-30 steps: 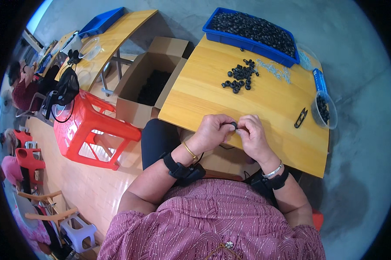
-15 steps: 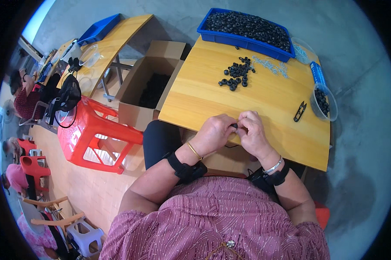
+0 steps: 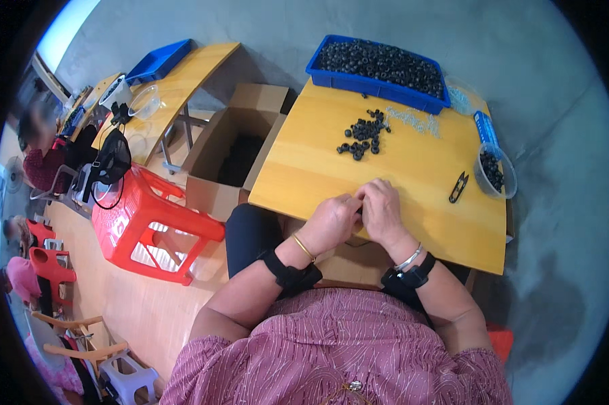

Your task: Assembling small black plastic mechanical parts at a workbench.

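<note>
My left hand point(image 3: 335, 221) and my right hand point(image 3: 383, 212) meet at the near edge of the wooden table point(image 3: 446, 233). Both are closed, fingertips pressed together around a small black ring-like piece, which the fingers now almost wholly hide. Beyond them lies a loose pile of similar black pieces point(image 3: 366, 129), some showing a hole. Small clear bluish pieces point(image 3: 416, 121) are scattered to its right. A blue tray point(image 3: 379, 90) heaped with black pieces stands at the far edge. Black thread snips point(image 3: 458, 187) rest to the right of my hands.
On the right are a clear tub point(image 3: 509, 181) of black pieces and a blue slim box point(image 3: 486, 132). Left of the table sit an open cardboard box point(image 3: 208, 196) with dark contents and a red stool point(image 3: 125, 219). Other people point(image 3: 44, 165) sit farther left.
The table and its contents appear slightly lower in the picture. My right fingers have closed further over the black piece, which showed more plainly before.
</note>
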Available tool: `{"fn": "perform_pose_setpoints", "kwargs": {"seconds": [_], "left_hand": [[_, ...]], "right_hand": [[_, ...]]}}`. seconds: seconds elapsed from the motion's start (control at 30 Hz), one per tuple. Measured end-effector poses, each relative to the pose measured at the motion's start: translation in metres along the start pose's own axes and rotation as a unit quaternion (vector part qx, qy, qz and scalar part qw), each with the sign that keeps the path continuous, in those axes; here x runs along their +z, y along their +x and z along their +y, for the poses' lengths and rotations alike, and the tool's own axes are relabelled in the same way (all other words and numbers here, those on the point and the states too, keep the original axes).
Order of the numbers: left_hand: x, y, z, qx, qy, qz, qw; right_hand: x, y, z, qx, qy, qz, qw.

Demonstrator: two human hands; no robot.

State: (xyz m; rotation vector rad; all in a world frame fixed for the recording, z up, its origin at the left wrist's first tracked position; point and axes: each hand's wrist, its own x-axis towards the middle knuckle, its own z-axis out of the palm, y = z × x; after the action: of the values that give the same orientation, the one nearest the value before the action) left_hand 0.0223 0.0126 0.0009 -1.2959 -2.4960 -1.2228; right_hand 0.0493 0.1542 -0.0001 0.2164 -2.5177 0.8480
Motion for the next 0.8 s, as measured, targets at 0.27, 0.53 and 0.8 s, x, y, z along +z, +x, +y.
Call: {"fn": "perform_pose_setpoints", "kwargs": {"seconds": [0.27,0.53,0.8], "left_hand": [[0.0039,-0.0043,0.004,0.01,0.024,0.032,0.999],[0.0075,-0.0064,0.0007,0.049,0.066,0.056,0.995],[0.0059,-0.0001,-0.0013,0.052,0.057,0.037,0.996]], "right_hand": [[0.0043,-0.0037,-0.0059,-0.017,-0.055,0.008,0.998],[0.0058,-0.0061,-0.0061,-0.027,-0.094,0.016,0.995],[0.0039,-0.0036,-0.0082,-0.032,-0.119,0.003,0.992]]}}
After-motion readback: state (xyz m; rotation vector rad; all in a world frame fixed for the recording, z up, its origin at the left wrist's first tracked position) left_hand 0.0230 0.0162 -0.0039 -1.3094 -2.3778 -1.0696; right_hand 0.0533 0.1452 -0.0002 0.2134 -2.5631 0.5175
